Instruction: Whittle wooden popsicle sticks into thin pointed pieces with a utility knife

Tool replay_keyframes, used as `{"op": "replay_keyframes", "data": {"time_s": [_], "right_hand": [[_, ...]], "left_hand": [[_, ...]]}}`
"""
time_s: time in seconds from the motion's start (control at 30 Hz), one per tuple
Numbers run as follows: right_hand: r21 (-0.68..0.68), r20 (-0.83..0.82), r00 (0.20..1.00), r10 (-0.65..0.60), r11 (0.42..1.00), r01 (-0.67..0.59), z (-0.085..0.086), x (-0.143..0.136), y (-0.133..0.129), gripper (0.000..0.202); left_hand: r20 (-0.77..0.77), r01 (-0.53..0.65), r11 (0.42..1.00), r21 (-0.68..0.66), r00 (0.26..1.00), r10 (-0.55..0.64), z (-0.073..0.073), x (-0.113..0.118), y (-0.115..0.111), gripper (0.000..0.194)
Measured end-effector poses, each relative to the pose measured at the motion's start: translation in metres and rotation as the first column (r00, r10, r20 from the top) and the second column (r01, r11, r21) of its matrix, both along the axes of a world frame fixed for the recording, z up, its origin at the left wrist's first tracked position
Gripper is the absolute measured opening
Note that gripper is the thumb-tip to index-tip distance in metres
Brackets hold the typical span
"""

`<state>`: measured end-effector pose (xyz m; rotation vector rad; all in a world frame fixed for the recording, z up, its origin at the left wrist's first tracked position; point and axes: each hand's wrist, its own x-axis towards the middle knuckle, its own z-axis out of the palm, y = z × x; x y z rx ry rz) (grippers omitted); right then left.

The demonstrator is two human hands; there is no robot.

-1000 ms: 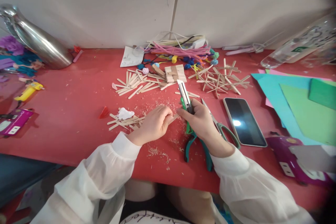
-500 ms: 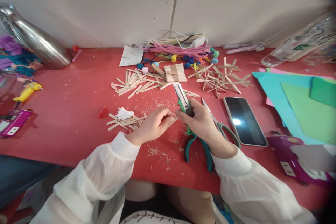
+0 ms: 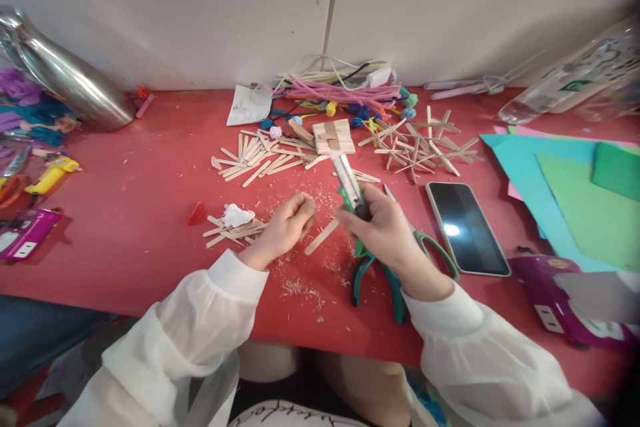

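Red tabletop (image 3: 150,213) runs up to a pale panelled wall (image 3: 200,13) in the head view, with a metal jug (image 3: 80,83) leaning at the far left and coloured paper sheets (image 3: 525,173) overlapping at the right. The person's left hand (image 3: 287,223) is closed, fingers curled and thumb laid against them, just above the table; whether anything is pinched inside cannot be told. The right hand (image 3: 383,230) grips a green and silver utility knife (image 3: 350,185), its metal end angled up and away from the person towards a banded bundle of craft sticks (image 3: 334,138). One flat wooden stick (image 3: 321,237) slants down and left from the right hand's fingertips, apart from the left hand; whether those fingers pinch it is unclear. Fine wood shavings (image 3: 299,289) are scattered around and below the hands. Teal-handled pliers (image 3: 395,297) lie beneath the right hand, scissors (image 3: 440,253) just to its right, and a phone (image 3: 467,228) beside the scissors. Loose sticks (image 3: 255,157) are spread left of the bundle, crossed sticks (image 3: 425,147) right of it. A white crumpled piece (image 3: 237,215) rests on a smaller stick pile (image 3: 233,233) left of the left hand. Pink pipe cleaners (image 3: 340,92) are heaped near the wall.
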<state>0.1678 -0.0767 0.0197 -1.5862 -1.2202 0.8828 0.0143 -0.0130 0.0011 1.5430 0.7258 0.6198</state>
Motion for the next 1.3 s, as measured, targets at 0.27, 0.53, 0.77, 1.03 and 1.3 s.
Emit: {"op": "replay_keyframes", "data": {"time_s": [0.27,0.53,0.77,1.03,1.3], "right_hand": [[0.009,-0.041,0.997,-0.069,0.998,0.069,-0.002,0.008,-0.001,0.026],[0.023,0.071,0.986,-0.153,0.988,0.151,-0.002,0.009,-0.001,0.025],[0.169,0.442,0.897,-0.034,0.985,-0.046,0.0,0.008,-0.017,0.022],[0.2,0.713,0.701,0.023,0.951,-0.235,0.0,0.004,-0.019,0.035],[0.282,0.783,0.611,-0.114,0.941,-0.186,-0.005,0.01,-0.017,0.032]], "left_hand": [[-0.013,0.135,0.979,-0.153,0.99,-0.138,0.011,-0.003,-0.003,0.037],[-0.126,0.218,0.958,-0.188,0.962,-0.244,0.019,-0.007,-0.001,0.03],[-0.057,-0.047,0.993,-0.109,0.998,0.041,0.008,-0.008,0.003,0.021],[-0.008,-0.121,0.992,-0.037,0.993,0.12,0.009,-0.01,-0.001,0.017],[0.009,-0.154,0.985,-0.08,0.988,0.155,0.01,-0.009,-0.002,0.019]]}}
